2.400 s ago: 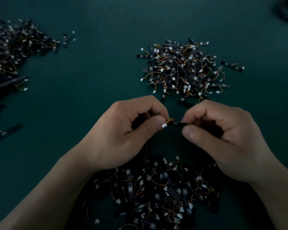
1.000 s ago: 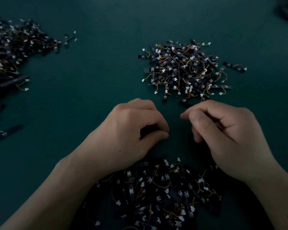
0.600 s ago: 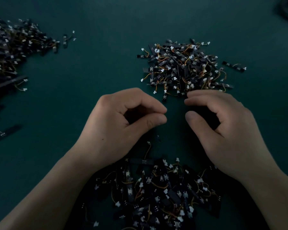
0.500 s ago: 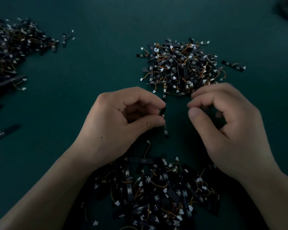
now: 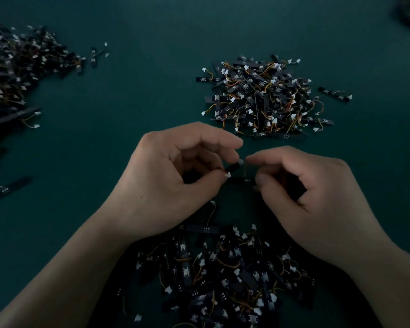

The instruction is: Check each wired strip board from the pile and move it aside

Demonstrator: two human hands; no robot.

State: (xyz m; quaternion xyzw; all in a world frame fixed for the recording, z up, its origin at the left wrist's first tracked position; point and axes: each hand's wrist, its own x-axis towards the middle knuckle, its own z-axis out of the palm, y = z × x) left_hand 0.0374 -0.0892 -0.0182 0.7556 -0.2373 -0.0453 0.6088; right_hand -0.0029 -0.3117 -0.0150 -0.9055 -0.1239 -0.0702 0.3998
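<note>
Pinching a wired strip board (image 5: 233, 167) by its white-connector end, my left hand (image 5: 175, 181) holds it at dead centre. My right hand (image 5: 313, 197) curls toward the other end, thumb against a dark strip; whether those fingers grip, I cannot tell. Turning the board slowly would bring wire and joints to face me. The near pile (image 5: 211, 268) lies on the counter (image 5: 140, 102) at 6 o'clock and the far pile (image 5: 263, 98) at 1 o'clock. Dim light swallows board markings, and the frame crops the left heap (image 5: 14, 74) at 10 o'clock.
</note>
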